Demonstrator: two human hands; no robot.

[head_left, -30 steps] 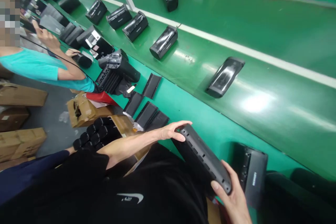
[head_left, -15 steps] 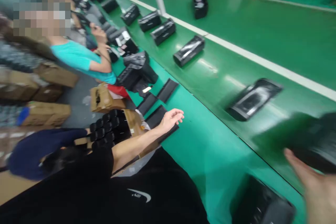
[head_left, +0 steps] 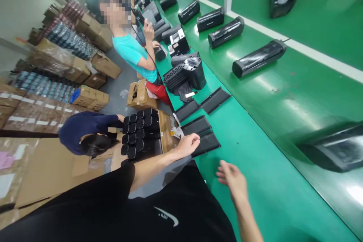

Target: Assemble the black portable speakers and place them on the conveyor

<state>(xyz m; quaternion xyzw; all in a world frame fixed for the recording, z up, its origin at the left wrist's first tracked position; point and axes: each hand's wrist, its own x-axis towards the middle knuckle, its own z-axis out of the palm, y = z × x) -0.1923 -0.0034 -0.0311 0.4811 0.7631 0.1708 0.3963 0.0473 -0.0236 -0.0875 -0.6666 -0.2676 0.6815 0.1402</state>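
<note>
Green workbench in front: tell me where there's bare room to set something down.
Bare green bench lies beside your right hand, right of the black panels. It's crowded at your left hand, beside the panels and the carton of black cylinders.

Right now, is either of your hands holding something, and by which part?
Nothing looks held: the right hand is open in mid-air; the left hand curls beside a black panel, with no visible grip.

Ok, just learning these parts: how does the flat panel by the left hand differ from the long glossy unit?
The flat black panel is thin and matte; the long black unit is rounded and glossy. The panel lies beside the left hand; the unit lies farther off on darker green. Both are black.
</note>
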